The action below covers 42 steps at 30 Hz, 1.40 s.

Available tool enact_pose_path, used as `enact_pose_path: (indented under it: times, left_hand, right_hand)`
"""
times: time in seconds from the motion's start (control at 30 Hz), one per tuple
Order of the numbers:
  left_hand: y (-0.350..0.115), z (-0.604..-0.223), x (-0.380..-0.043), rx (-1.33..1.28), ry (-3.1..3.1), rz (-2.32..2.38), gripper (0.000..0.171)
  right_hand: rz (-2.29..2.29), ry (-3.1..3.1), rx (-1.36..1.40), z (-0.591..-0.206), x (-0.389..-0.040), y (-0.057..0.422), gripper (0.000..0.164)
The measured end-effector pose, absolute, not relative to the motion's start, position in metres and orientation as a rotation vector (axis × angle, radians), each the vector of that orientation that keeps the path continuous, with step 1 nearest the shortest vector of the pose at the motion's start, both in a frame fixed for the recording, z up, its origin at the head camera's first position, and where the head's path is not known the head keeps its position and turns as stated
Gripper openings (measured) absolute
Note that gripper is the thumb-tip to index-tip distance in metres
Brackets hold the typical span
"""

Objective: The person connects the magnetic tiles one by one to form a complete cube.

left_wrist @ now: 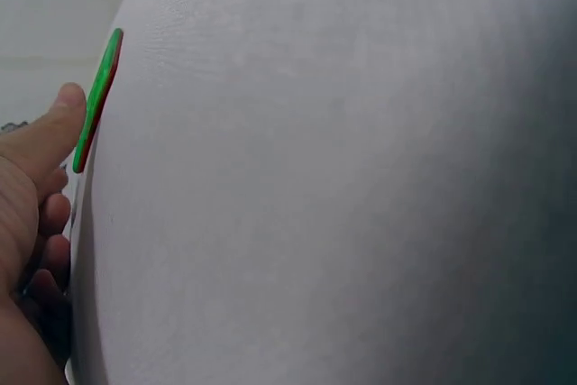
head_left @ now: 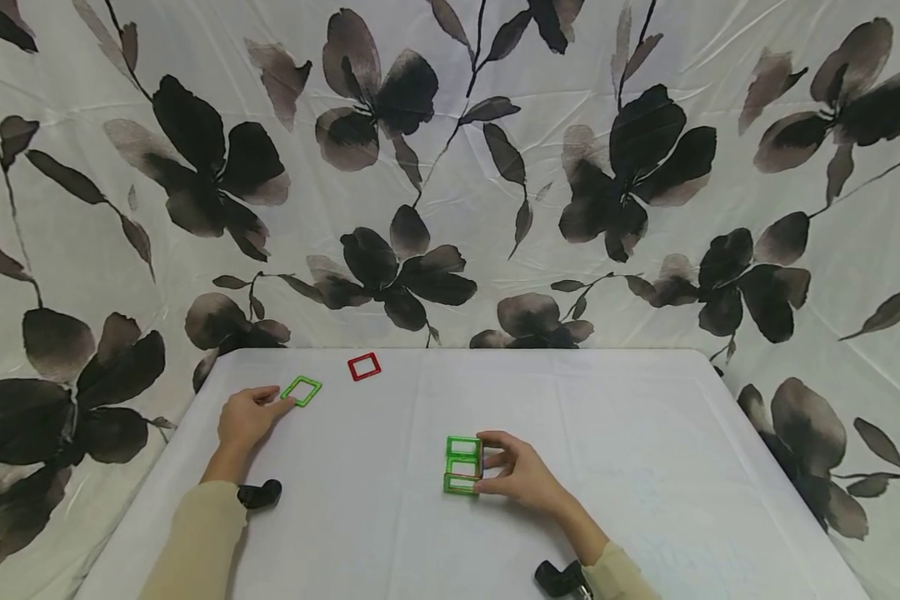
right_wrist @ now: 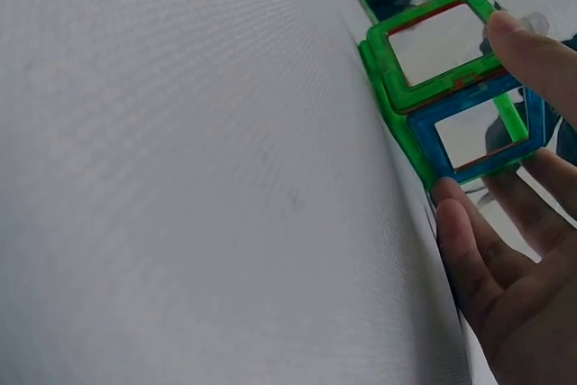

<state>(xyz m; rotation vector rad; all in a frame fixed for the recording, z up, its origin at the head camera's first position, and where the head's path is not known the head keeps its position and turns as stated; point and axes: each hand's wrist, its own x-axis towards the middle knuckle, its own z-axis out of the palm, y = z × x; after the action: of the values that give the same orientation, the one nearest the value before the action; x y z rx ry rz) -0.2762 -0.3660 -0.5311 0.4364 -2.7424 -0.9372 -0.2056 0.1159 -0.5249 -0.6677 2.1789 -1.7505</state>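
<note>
My left hand (head_left: pixel 246 417) pinches the near-left corner of a green square magnetic tile (head_left: pixel 311 395) at the table's back left. In the left wrist view the thumb lies against this tile (left_wrist: pixel 97 101), whose underside edge looks red. Near the middle of the table, my right hand (head_left: pixel 525 475) holds a small structure of joined magnetic tiles (head_left: pixel 462 457) from its right side. Green frames and a blue frame (right_wrist: pixel 433 146) form it in the right wrist view, with the thumb at the green frame and fingertips by the blue one.
A red square tile (head_left: pixel 367 376) lies flat near the back edge, right of the green tile. White cloth covers the table (head_left: pixel 630 450). Behind it hangs a floral curtain (head_left: pixel 495 208). Black wrist devices (head_left: pixel 261 494) sit at both sleeves.
</note>
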Motion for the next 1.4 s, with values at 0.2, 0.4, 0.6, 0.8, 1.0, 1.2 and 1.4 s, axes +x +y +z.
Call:
enact_pose_path:
  times: [0.2, 0.4, 0.6, 0.8, 1.0, 1.2, 1.4]
  left_hand:
    - [-0.362, -0.528, -0.279, 0.472, -2.82, -0.853, 0.055]
    - [-0.36, -0.53, -0.28, 0.581, -2.751, -0.967, 0.051]
    - [-0.357, -0.53, -0.283, 0.705, -2.509, -1.286, 0.042]
    - [-0.352, -0.524, -0.278, 0.716, -2.339, -1.549, 0.041]
    - [-0.345, -0.521, -0.264, 0.552, -2.488, -1.481, 0.049]
    - [-0.339, -0.517, -0.257, 0.266, -2.595, -1.37, 0.052]
    - [-0.337, -0.507, -0.26, 0.01, -2.754, -1.355, 0.054]
  right_hand:
    - [-1.775, 2.166, -0.676, -0.528, -0.205, 0.116, 0.074]
    - [-1.76, 2.183, -0.668, -0.53, -0.204, 0.115, 0.074]
    - [-1.756, 2.193, -0.68, -0.532, -0.205, 0.115, 0.074]
    - [-1.749, 2.204, -0.662, -0.532, -0.205, 0.116, 0.074]
    - [-1.749, 2.202, -0.663, -0.532, -0.204, 0.115, 0.074]
    - [-1.745, 2.202, -0.647, -0.531, -0.203, 0.115, 0.073]
    - [-1.741, 2.215, -0.631, -0.532, -0.204, 0.114, 0.073]
